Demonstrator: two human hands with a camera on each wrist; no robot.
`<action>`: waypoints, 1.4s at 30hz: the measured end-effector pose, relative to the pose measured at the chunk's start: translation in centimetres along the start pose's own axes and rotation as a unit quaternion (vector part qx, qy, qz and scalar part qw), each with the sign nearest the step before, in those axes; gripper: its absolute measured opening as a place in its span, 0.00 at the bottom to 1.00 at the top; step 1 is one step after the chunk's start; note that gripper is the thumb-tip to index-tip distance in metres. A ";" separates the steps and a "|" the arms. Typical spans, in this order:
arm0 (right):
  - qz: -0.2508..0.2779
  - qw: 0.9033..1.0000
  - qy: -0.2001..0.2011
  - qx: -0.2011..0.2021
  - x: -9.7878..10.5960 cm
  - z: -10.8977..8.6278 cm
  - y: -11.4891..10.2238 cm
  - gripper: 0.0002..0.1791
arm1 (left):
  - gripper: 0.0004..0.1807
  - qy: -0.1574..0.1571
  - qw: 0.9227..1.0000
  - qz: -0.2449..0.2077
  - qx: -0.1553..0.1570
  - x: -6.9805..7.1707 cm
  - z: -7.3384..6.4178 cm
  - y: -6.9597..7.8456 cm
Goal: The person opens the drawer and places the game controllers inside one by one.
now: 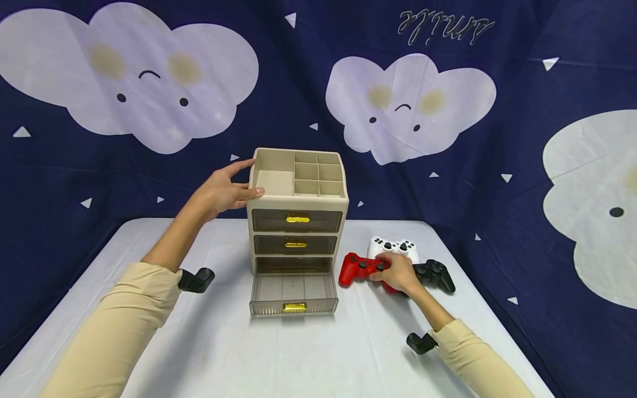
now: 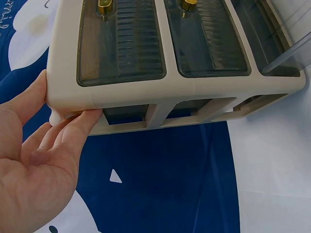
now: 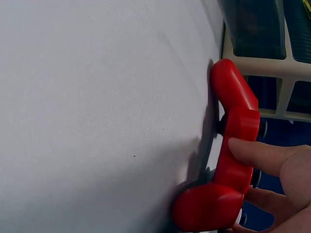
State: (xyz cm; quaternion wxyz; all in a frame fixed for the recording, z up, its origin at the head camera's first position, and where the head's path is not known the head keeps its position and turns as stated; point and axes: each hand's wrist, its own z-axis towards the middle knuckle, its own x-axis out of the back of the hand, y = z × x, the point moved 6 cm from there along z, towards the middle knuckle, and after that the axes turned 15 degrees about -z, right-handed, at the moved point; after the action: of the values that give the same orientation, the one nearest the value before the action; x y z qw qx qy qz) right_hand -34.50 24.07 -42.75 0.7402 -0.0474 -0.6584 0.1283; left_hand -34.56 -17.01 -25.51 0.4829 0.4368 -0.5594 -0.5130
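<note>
A cream drawer cabinet stands upright on the table, with smoky drawer fronts and gold handles. Its clear bottom drawer is pulled out, with nothing lying in it. My left hand grips the cabinet's upper left corner; in the left wrist view the thumb is at the top edge and the fingers lie against the side. To the right of the cabinet, my right hand pinches a red game controller, the thumb on its near edge and the fingers on the far side, partly hidden.
Just behind the red controller lies a white game controller. A black game controller is to the right, partly covered by my right hand. The white table ends at a dark blue cloth with clouds printed on it.
</note>
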 end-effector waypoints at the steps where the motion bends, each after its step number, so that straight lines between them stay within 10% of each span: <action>1: 0.000 1.000 0.003 0.001 0.0 0.0 0.0 0.31 | 0.49 0.000 1.000 0.001 0.000 0.0 0.0 0.0; 26: 0.014 0.999 0.036 -0.030 3.7 -0.6 -0.8 0.26 | 0.50 0.002 1.000 0.017 0.001 0.1 -0.1 0.0; 42: 0.008 0.999 0.013 0.042 8.5 -2.9 -5.9 0.23 | 0.50 -0.002 1.000 0.008 0.005 -0.1 -0.1 0.0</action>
State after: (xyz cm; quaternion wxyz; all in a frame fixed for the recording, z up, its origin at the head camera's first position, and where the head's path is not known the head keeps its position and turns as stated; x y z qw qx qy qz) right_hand -30.03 20.80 -33.55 0.7490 -0.0230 -0.6422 0.1615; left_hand -34.41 -16.89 -25.49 0.4839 0.4337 -0.5660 -0.5074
